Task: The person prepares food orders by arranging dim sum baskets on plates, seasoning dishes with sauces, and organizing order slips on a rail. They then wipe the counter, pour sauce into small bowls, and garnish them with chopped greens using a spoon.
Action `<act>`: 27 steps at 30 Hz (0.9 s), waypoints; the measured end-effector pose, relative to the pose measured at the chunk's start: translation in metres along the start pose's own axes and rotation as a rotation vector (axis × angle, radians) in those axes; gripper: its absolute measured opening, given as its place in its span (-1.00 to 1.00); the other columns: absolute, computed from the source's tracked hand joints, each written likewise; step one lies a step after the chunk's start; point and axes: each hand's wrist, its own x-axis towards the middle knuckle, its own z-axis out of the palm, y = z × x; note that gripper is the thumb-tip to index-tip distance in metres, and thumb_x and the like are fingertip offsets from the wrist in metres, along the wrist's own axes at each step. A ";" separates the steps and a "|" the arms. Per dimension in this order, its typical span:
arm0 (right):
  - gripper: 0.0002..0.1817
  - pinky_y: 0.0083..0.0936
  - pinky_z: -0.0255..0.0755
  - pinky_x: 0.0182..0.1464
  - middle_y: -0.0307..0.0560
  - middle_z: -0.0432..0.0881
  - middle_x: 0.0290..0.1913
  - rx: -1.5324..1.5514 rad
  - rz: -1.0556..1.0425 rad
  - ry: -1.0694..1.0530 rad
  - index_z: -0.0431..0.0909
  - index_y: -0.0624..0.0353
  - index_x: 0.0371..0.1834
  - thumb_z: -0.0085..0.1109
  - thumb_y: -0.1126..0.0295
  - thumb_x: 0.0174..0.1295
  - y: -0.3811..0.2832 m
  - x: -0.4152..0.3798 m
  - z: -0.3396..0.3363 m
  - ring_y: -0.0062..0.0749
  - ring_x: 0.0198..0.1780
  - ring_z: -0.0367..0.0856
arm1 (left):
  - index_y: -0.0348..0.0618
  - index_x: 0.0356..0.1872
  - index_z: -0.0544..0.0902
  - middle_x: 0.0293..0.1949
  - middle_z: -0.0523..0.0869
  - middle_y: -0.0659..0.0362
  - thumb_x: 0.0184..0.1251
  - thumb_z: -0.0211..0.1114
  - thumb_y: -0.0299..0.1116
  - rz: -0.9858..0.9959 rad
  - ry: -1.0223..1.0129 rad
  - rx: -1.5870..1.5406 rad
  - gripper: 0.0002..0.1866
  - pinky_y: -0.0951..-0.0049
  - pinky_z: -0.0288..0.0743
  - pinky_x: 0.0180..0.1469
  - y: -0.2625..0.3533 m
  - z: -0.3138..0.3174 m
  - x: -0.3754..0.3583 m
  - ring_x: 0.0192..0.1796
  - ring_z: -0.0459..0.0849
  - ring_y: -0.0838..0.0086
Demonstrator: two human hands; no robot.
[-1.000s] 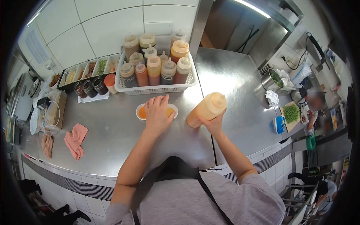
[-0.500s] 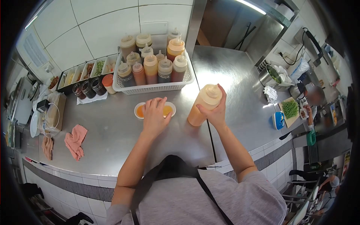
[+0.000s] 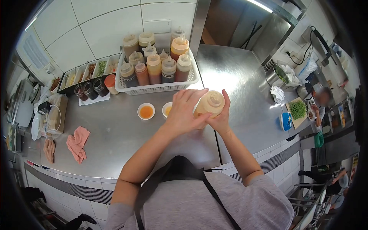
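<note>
A large squeeze bottle [image 3: 210,103] with a pale cap and orange sauce stands between my hands over the steel counter. My right hand [image 3: 221,117] is wrapped round its right side. Against its left side is my left hand [image 3: 188,109], thumb across the front and fingers reaching toward the cap. Left of my hands, a small white bowl [image 3: 146,111] holds orange sauce. A second small bowl [image 3: 166,109] with yellow liquid is partly hidden behind my left hand.
A white basket [image 3: 159,89] of squeeze bottles stands at the back, beside dark jars [image 3: 90,91] and topping trays [image 3: 91,73]. A pink cloth [image 3: 78,144] lies left. Chopped greens [image 3: 297,110] and a blue container [image 3: 285,121] are right, near another person's hand.
My left hand has moved right, from above the two small bowls to the bottle, uncovering the left bowl. My right hand still holds the bottle.
</note>
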 end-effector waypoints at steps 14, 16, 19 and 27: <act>0.10 -0.39 0.41 -0.01 0.08 0.41 0.02 -0.046 -0.207 0.059 -0.06 0.27 0.23 0.52 0.31 -0.41 -0.013 0.007 -0.002 -0.24 0.03 0.45 | -0.10 0.10 0.37 -0.08 0.50 0.11 -0.14 0.37 -0.12 -0.122 -0.026 -0.008 -0.31 0.25 0.17 0.09 -0.008 -0.007 -0.017 -0.01 0.40 0.23; 0.02 -0.38 0.40 0.04 0.13 0.28 0.14 -0.223 -0.206 -0.093 -0.06 0.22 0.27 0.45 0.41 -0.27 -0.029 0.013 -0.010 -0.25 0.05 0.42 | -0.11 0.08 0.38 -0.09 0.49 0.08 -0.10 0.34 -0.11 -0.141 -0.033 -0.023 -0.34 0.25 0.18 0.07 -0.008 -0.007 -0.021 -0.01 0.40 0.22; -0.07 -0.38 0.41 -0.01 0.13 0.34 0.08 -0.334 -0.401 -0.056 0.03 0.21 0.24 0.42 0.41 -0.24 -0.012 0.015 -0.009 -0.25 0.01 0.45 | -0.11 0.08 0.38 -0.10 0.50 0.09 -0.08 0.33 -0.12 -0.136 0.011 0.019 -0.37 0.24 0.18 0.06 -0.012 -0.006 -0.026 -0.02 0.41 0.23; -0.16 -0.45 0.44 -0.08 0.04 0.45 -0.06 -0.018 -0.041 0.002 0.08 0.17 0.22 0.36 0.47 -0.19 -0.042 0.037 -0.012 -0.32 -0.09 0.51 | -0.10 0.07 0.40 -0.13 0.52 0.11 -0.05 0.33 -0.28 -0.247 0.081 -0.004 -0.43 0.29 0.20 0.05 -0.027 -0.022 -0.059 -0.04 0.42 0.25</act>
